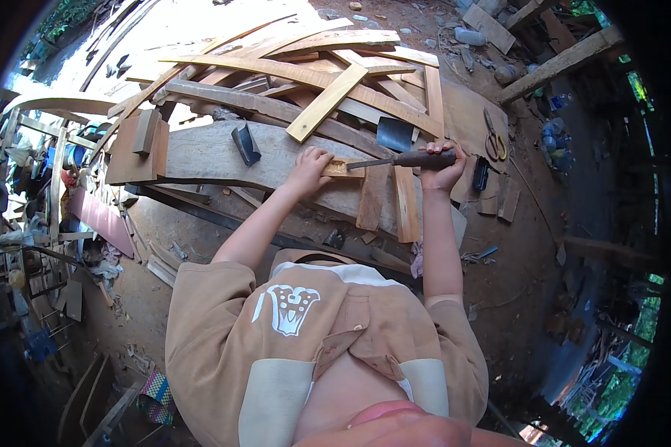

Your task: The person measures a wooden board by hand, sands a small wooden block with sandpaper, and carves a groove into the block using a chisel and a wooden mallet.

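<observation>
My right hand (445, 171) is closed around the dark handle of a chisel (410, 159). The metal blade points left, and its tip meets a small wood block (338, 168) that has a recess cut in it. On the block's left end, the fingers of my left hand (311, 170) are wrapped over it, pressing it against the thick plank (209, 155). Two wood offcuts, one browner (373, 197) and one paler (405, 203), lie just below the chisel. A dark flat sheet piece (394, 134) sits above the handle.
A pile of long boards (291, 71) covers the far side, with a short yellowish board (328, 103) on top. Scissors (493, 138) lie to the right. A bent dark piece (247, 144) and a small upright block (146, 132) stand on the plank's left part.
</observation>
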The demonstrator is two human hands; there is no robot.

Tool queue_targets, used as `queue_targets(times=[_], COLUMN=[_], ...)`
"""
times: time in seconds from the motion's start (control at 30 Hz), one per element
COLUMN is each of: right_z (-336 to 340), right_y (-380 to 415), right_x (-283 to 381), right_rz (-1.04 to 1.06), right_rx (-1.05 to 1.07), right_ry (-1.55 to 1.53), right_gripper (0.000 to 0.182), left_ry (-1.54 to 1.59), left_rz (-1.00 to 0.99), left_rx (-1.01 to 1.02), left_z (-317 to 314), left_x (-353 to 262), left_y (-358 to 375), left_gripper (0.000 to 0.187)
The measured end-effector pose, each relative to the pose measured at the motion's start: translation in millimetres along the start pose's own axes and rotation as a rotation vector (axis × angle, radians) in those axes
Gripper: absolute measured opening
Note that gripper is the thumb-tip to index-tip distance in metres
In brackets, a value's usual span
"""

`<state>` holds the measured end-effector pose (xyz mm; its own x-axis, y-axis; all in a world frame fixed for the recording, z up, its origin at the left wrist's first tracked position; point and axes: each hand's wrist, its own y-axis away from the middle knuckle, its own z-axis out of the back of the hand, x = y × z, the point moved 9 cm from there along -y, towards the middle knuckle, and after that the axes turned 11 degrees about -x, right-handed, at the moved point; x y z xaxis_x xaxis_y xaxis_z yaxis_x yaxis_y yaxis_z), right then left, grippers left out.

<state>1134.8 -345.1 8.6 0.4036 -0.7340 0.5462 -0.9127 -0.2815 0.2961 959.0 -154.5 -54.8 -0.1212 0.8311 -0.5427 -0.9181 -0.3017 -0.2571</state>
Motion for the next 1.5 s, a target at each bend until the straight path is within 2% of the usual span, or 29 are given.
queue_targets(times=[0.1,0.27,0.7,0.97,1.33,1.43,1.5], right_z=[-11.9,-41.3,-35.0,-61.5,-64.6,-76.0,-95.7], right_y=[3.8,15.3,12.4,28.3,12.6,22.6,38.8], right_x=[3.8,-1.7,-5.6,1.5,0.9,3.7,0.2], right_rz=[0.059,0.095,0.083,0.269,0.337,0.399,0.443], right_rx=[0.026,0.2,0.159,0.193,0.123,0.157,0.258], right_ry=[0.07,0.173,0.167,0.407,0.477,0.57,0.728], right_gripper=[0.025,0.024,0.024,0.023,0.029,0.029,0.029], left_ry=[0.046,0.075,0.096,0.023,-0.024,-0.077,-0.097], left_rz=[-0.016,-0.038,-0.022,-0.023,-0.011,0.013,-0.04], left_rx=[-0.019,-0.032,-0.043,-0.014,-0.006,0.046,0.047], left_z=[-0.9,-2.9,-5.0,-0.7,0.8,1.3,7.6], left_x=[1.8,4.3,8.9,1.5,2.1,1.8,-4.4], left_y=[0.3,-0.1,1.2,1.6,0.8,0.0,-5.3], left_gripper=[0.056,0.057,0.057,0.058,0.06,0.061,0.061])
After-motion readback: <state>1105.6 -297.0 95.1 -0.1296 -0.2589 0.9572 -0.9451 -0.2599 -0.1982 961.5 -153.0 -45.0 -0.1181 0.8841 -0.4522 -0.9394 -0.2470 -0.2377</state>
